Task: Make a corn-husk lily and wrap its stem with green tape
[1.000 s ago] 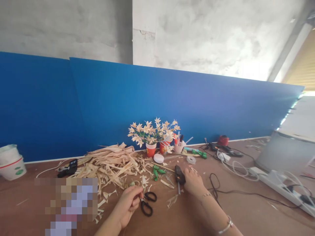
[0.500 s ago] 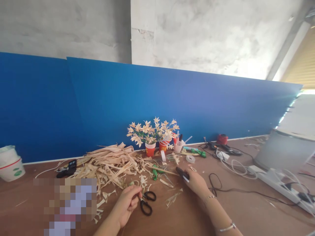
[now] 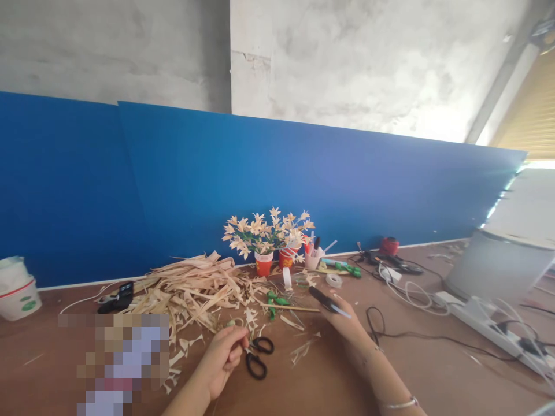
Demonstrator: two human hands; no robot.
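Observation:
My left hand [image 3: 225, 355] is closed in a pinch above the table; whatever its fingertips hold is too small to make out. Just right of it lie scissors with black handles [image 3: 256, 367]. My right hand [image 3: 340, 319] is wrapped round a black hot glue gun [image 3: 323, 299], whose pale glue stick [image 3: 342, 312] sticks out at the back. A thin straw-coloured stick [image 3: 292, 308] lies beside the gun's front. Ahead of my left hand is a small cut husk flower piece [image 3: 250, 318]. Green tape or wire [image 3: 277, 300] lies behind the stick.
A heap of dry husk strips [image 3: 195, 280] spreads at the back left. Husk flowers [image 3: 269, 228] stand in red paper cups [image 3: 263, 264] by the blue partition [image 3: 303, 173]. Black cord [image 3: 416, 334] runs right toward a white power strip [image 3: 485, 329]. White tubs [image 3: 21, 297] stand far left.
My right hand has turned the glue gun slightly, so more of its body and glue stick shows. My left hand stays almost where it was, still pinched.

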